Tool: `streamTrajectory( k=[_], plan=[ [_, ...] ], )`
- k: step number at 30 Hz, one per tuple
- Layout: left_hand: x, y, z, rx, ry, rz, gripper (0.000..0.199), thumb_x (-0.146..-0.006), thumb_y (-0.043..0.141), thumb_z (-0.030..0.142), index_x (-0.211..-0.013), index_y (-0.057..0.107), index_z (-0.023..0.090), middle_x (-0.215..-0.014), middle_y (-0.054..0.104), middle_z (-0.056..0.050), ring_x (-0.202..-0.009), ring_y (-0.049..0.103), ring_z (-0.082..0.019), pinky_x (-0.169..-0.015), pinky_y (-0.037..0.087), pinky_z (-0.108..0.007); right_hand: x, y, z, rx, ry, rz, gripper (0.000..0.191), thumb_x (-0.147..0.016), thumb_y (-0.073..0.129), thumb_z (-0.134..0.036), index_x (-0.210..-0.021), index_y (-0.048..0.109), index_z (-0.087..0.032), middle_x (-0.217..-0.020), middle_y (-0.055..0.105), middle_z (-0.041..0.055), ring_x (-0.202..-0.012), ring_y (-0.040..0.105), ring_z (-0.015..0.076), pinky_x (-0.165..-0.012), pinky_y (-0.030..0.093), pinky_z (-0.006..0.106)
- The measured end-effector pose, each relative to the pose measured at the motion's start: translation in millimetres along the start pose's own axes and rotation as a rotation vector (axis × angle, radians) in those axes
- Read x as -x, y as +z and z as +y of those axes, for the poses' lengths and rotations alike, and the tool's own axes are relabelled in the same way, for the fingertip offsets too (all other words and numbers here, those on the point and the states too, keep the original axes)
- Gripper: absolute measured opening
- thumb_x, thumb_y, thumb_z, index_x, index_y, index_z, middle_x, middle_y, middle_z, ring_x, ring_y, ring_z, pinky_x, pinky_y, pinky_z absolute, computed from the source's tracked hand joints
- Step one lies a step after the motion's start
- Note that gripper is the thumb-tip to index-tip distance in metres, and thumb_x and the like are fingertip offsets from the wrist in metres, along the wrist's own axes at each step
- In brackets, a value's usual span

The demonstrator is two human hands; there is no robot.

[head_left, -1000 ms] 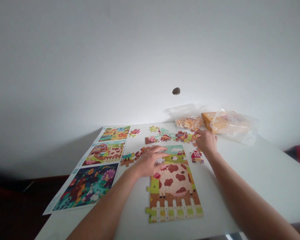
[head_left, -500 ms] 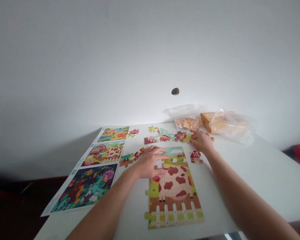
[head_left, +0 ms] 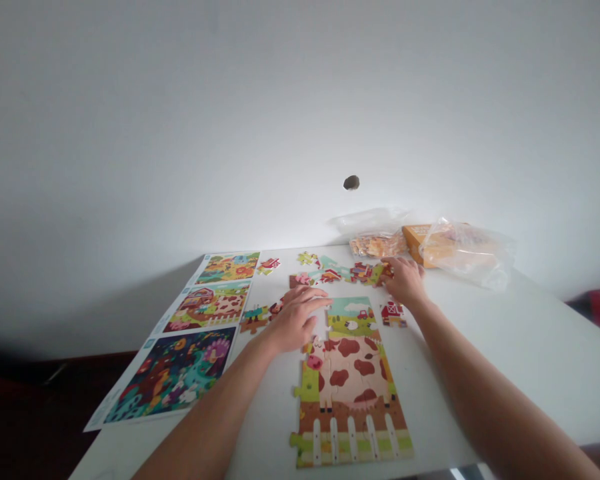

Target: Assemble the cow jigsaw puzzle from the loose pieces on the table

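Note:
A joined puzzle section with a spotted cow and a white fence lies on the white table. My left hand is beside its upper left edge, fingers apart, with nothing seen in it. My right hand reaches to the back right, its fingertips on a puzzle piece at the end of the row of loose pieces. Just below that hand lies a red barn piece. Loose pieces with teal and brown parts lie left of my left hand, which partly covers their neighbours.
Three printed pictures on a sheet cover the table's left side. At the back, a clear bag of pieces stands by an orange box and a crumpled plastic bag. More loose pieces lie behind my left hand.
My left hand has moved slightly left, off the joined section, uncovering the cow's head. The joined section sits slightly nearer to me. My right hand has shifted a little left.

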State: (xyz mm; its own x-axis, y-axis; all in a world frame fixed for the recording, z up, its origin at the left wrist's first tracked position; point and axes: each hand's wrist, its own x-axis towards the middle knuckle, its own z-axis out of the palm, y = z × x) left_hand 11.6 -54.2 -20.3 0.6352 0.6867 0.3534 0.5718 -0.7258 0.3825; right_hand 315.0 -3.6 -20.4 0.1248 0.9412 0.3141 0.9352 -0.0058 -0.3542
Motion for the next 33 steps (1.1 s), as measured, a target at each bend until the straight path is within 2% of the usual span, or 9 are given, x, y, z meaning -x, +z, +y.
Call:
streamTrajectory(
  k=[3, 5, 9, 11, 15, 19, 23, 25, 33],
  plan=[
    [-2.0, 5.0, -5.5, -0.003, -0.050, 0.120, 0.039, -0.089, 0.047, 0.012, -0.121, 0.064, 0.025, -0.122, 0.064, -0.005, -0.117, 0.054, -0.024, -0.106, 0.038, -0.044, 4.5, -2.4, -9.8, -0.214, -0.072, 0.115, 0.036, -0.084, 0.047, -0.012, -0.112, 0.067, -0.020, -0.104, 0.068, 0.0081, -0.099, 0.060, 0.0239, -0.091, 0.042, 0.038],
    [-3.4, 8.6, -7.0, 0.024, -0.072, 0.182, 0.030, -0.093, 0.050, 0.020, -0.120, 0.063, 0.024, -0.119, 0.067, -0.006, -0.114, 0.057, -0.023, -0.105, 0.040, -0.043, 12.7, -3.1, -23.0, -0.376, -0.212, 0.129, 0.033, -0.086, 0.045, -0.012, -0.112, 0.065, -0.019, -0.100, 0.068, 0.0077, -0.090, 0.061, 0.0202, -0.084, 0.045, 0.032],
    [-4.9, 14.1, -4.7, 0.102, -0.099, 0.236, 0.032, -0.091, 0.061, 0.033, -0.122, 0.062, 0.022, -0.113, 0.069, -0.007, -0.110, 0.060, -0.024, -0.099, 0.046, -0.040, 36.7, -1.4, -58.1, -0.554, -0.543, -0.038, 0.025, -0.091, 0.050, -0.018, -0.112, 0.064, -0.021, -0.092, 0.068, 0.0046, -0.088, 0.061, 0.0190, -0.083, 0.046, 0.031],
    [-5.4, 16.0, -2.6, 0.133, -0.110, 0.223, 0.034, -0.089, 0.064, 0.033, -0.121, 0.063, 0.022, -0.111, 0.069, -0.007, -0.108, 0.061, -0.023, -0.095, 0.049, -0.038, 46.8, -0.4, -72.3, -0.636, -0.613, -0.118, 0.024, -0.093, 0.051, -0.019, -0.114, 0.063, -0.022, -0.090, 0.068, 0.0033, -0.085, 0.062, 0.0177, -0.081, 0.047, 0.030],
    [-6.5, 18.1, -1.4, 0.194, -0.123, 0.202, 0.031, -0.090, 0.060, 0.023, -0.121, 0.064, 0.024, -0.115, 0.070, -0.005, -0.108, 0.064, -0.021, -0.097, 0.049, -0.035, 53.6, 0.5, -81.1, -0.692, -0.618, -0.178, 0.029, -0.094, 0.052, -0.019, -0.121, 0.060, -0.023, -0.095, 0.068, 0.0032, -0.085, 0.062, 0.0169, -0.079, 0.048, 0.030],
    [-6.2, 17.1, -4.5, 0.226, -0.216, 0.238, 0.036, -0.089, 0.056, 0.023, -0.125, 0.061, 0.023, -0.126, 0.067, -0.006, -0.116, 0.062, -0.022, -0.103, 0.048, -0.036, 48.3, 5.2, -70.7, -0.596, -0.610, -0.153, 0.047, -0.086, 0.051, -0.010, -0.130, 0.053, -0.022, -0.108, 0.065, 0.0070, -0.101, 0.060, 0.0213, -0.090, 0.047, 0.036],
    [-5.2, 16.4, -10.6, 0.272, -0.350, 0.256, 0.024, -0.090, 0.055, 0.031, -0.111, 0.064, 0.022, -0.112, 0.072, -0.005, -0.101, 0.069, -0.022, -0.091, 0.055, -0.033, 43.8, 15.0, -60.5, -0.395, -0.631, -0.231, 0.052, -0.077, 0.062, -0.013, -0.128, 0.057, -0.020, -0.119, 0.060, 0.0114, -0.112, 0.054, 0.0281, -0.100, 0.042, 0.046],
    [-4.9, 17.0, -14.7, 0.260, -0.391, 0.289, 0.021, -0.090, 0.055, 0.033, -0.105, 0.065, 0.022, -0.107, 0.073, -0.005, -0.098, 0.070, -0.021, -0.089, 0.055, -0.033, 42.9, 18.3, -58.3, -0.330, -0.634, -0.256, 0.053, -0.076, 0.065, -0.015, -0.128, 0.058, -0.020, -0.121, 0.059, 0.0121, -0.115, 0.051, 0.0299, -0.102, 0.040, 0.048],
    [-4.7, 16.7, -23.7, 0.124, -0.532, 0.340, 0.015, -0.085, 0.062, 0.032, -0.094, 0.071, 0.025, -0.091, 0.076, -0.002, -0.093, 0.070, -0.021, -0.088, 0.055, -0.034, 42.6, 18.3, -58.2, -0.273, -0.630, -0.272, 0.049, -0.077, 0.065, -0.015, -0.125, 0.061, -0.021, -0.119, 0.059, 0.0110, -0.115, 0.050, 0.0297, -0.102, 0.038, 0.050]
  ],
)
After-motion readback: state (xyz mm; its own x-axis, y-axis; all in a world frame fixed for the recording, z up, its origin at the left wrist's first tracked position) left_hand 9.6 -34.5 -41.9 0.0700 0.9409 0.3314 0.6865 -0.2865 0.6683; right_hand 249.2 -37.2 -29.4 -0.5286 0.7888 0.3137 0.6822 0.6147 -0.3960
